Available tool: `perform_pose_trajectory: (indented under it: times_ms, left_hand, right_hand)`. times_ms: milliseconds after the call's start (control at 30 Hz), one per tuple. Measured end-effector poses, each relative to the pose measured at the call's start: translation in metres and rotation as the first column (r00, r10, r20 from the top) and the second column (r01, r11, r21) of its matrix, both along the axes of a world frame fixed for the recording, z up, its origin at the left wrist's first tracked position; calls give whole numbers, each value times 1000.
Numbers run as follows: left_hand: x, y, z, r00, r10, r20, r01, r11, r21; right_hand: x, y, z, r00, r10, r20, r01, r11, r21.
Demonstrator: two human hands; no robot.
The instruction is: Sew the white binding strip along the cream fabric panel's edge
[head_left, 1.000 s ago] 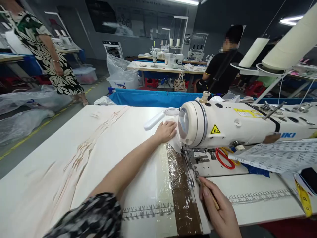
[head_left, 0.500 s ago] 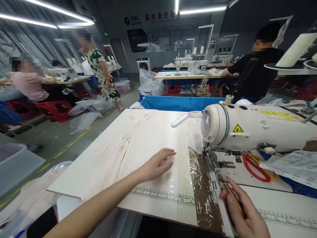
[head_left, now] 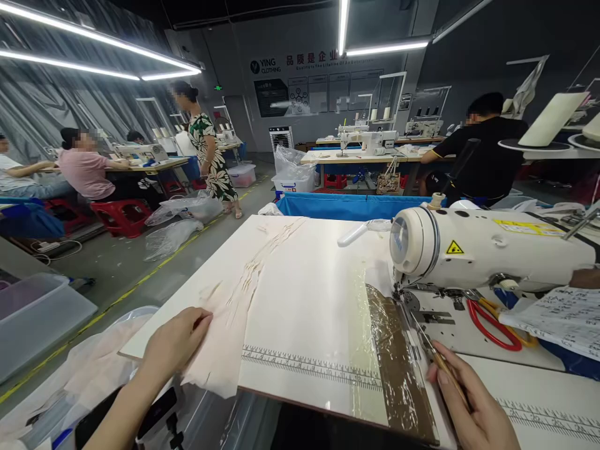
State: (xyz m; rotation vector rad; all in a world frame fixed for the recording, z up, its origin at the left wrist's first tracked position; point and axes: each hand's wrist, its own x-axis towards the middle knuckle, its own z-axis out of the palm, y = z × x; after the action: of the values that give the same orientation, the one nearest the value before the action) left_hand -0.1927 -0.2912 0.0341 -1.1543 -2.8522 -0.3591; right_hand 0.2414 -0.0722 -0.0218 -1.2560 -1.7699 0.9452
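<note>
My left hand [head_left: 180,337] is at the table's left front corner, its thumb and fingers pinched at the edge of a thin pale pink fabric piece [head_left: 220,356]. That fabric runs back along the table in wrinkled strips and hangs over the front edge. In my right hand [head_left: 464,394] is an awl [head_left: 440,362] with a wooden handle, held closed in the fingers. Its thin metal tip points toward the needle area of the white sewing machine [head_left: 487,247]. Beneath it lies a brown taped strip [head_left: 405,369] on the tabletop [head_left: 300,300].
Red-handled scissors [head_left: 494,328] lie under the machine arm beside a printed paper sheet [head_left: 557,315]. A ruler tape [head_left: 309,369] runs along the front edge. Pale fabric fills a clear bin [head_left: 103,356] at left. Behind the table is a blue cloth bin [head_left: 347,205]; co-workers sit and stand beyond.
My left hand has moved left from mid-table and closed on the pale pink fabric, whose near end now hangs over the front edge. My right hand still holds the awl at about the same place.
</note>
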Motion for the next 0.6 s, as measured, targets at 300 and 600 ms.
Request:
perform_pose_trajectory:
  times_ms: [300,600]
  left_hand:
    - [25,18,18,994,-71,85,51,973,224]
    - [203,98,-9,404,-836,372,826,508,245]
  right_hand:
    - [-9,-5,7,967,31,-255,-59,993,-104]
    - [-102,-17,35,753,325,-572,-628,614,-478]
